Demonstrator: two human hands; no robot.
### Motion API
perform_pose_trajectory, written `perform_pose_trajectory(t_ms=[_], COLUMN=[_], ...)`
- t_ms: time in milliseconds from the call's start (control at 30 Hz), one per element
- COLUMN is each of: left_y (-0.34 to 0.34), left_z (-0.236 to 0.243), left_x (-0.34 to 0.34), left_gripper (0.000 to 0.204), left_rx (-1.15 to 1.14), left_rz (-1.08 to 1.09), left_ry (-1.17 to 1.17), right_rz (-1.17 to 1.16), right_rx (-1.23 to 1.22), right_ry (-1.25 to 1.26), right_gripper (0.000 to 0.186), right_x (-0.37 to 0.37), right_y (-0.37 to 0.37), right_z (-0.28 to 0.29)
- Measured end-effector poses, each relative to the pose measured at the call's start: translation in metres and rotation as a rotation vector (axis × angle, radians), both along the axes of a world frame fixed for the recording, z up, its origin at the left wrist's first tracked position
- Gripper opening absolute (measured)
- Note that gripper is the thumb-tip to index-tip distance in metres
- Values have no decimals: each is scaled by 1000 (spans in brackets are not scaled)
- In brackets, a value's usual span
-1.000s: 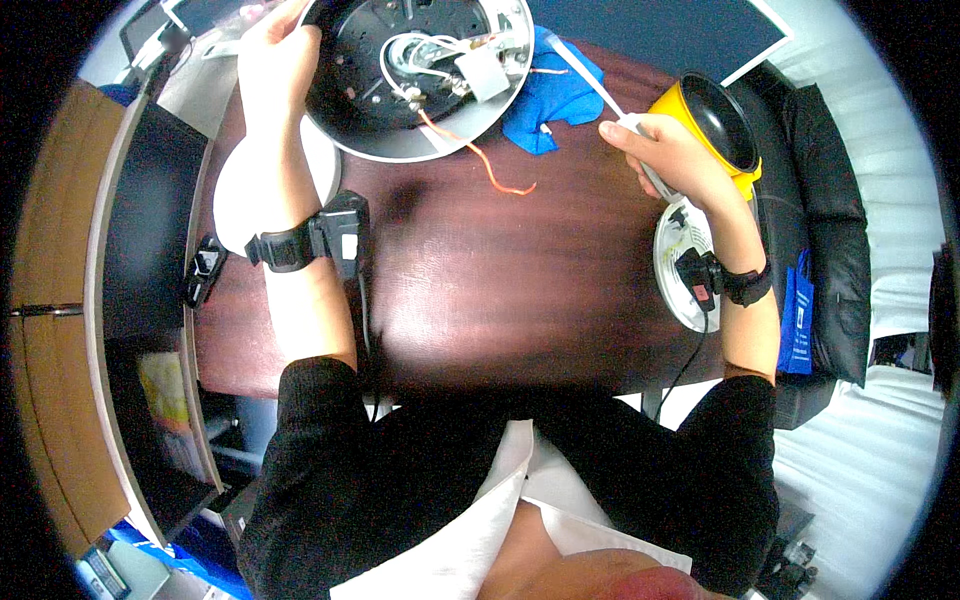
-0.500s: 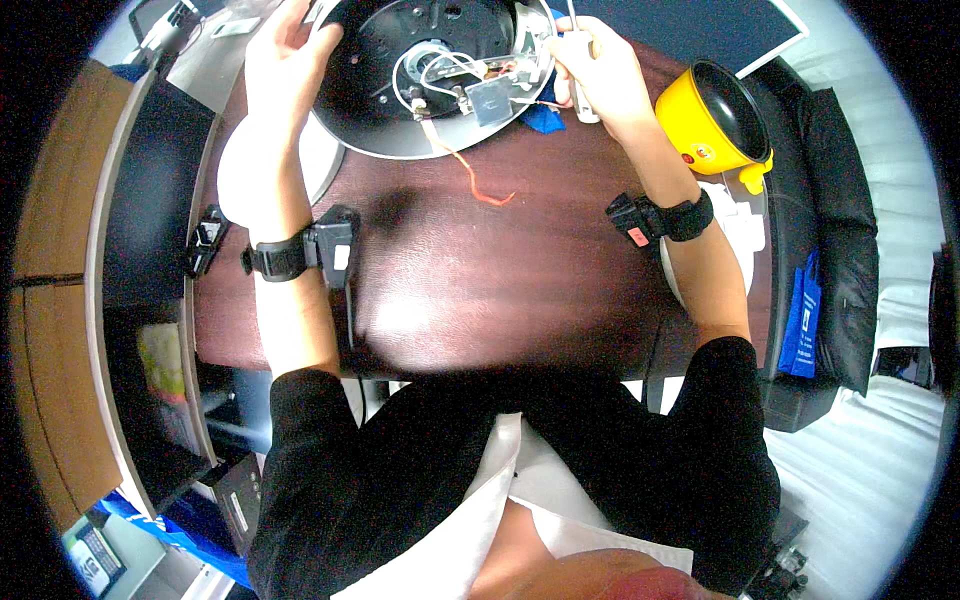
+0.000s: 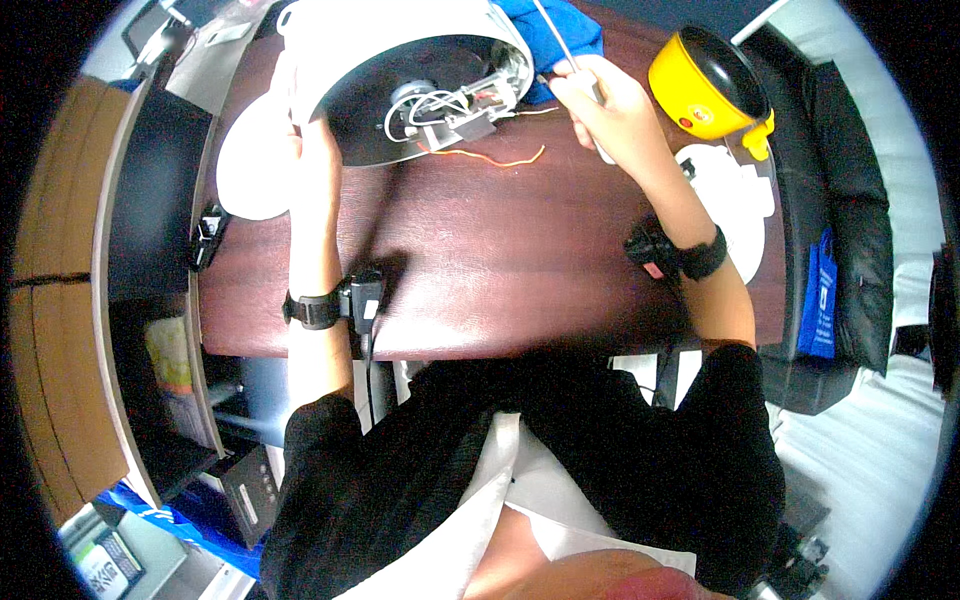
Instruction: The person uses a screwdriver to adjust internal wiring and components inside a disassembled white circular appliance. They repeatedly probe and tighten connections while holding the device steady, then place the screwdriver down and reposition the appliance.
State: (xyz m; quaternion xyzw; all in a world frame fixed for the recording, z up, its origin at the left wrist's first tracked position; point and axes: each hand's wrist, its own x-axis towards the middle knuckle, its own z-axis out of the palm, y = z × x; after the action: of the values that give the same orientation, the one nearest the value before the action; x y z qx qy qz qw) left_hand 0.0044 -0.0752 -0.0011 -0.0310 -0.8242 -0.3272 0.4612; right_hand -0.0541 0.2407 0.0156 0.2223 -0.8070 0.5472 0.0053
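An appliance body (image 3: 410, 22), white outside and round, lies tilted at the far side of the table with its open bottom toward me. Inside its dark cavity are white wires (image 3: 395, 112), a metal bracket and a small metal plate (image 3: 462, 128). An orange wire (image 3: 490, 158) trails out onto the table. My left hand (image 3: 318, 165) grips the left edge of the body's rim, its fingers partly hidden behind it. Right of the body, my right hand (image 3: 618, 108) is closed round a screwdriver (image 3: 553, 32), its metal shaft pointing up and away.
A blue cloth (image 3: 570, 40) lies behind the body. On the right stand a yellow pot (image 3: 690, 90) and white items (image 3: 735, 210). A round white lid-like piece (image 3: 250, 165) sits at the left, near a small black object (image 3: 208, 238). Shelves (image 3: 150, 200) flank the table (image 3: 480, 250).
The appliance body has tilted, showing more of its white outer side. My left hand has come lower along the rim. My right hand has moved away from the rim with the screwdriver.
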Motion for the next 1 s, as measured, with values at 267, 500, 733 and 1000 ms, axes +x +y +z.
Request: perform_pose_trajectory(t_ms=[267,500,733,1000], left_y=[8,46,106,108], left_z=[17,79,113,107], left_x=[17,8,12,2], left_gripper=[57,55,43,28], left_rx=[7,-600,-646,-645], left_rz=[83,-109,-96,-25], left_ry=[-157,117,-232,-235], right_rz=[19,109,132,108], right_rx=[79,78,-36,-14], right_ry=[-374,-389,-427,-461], right_gripper=[24,17,18,19], right_x=[64,76,76,76], right_y=[56,45,36,35], right_z=[-36,-34,-45,-56])
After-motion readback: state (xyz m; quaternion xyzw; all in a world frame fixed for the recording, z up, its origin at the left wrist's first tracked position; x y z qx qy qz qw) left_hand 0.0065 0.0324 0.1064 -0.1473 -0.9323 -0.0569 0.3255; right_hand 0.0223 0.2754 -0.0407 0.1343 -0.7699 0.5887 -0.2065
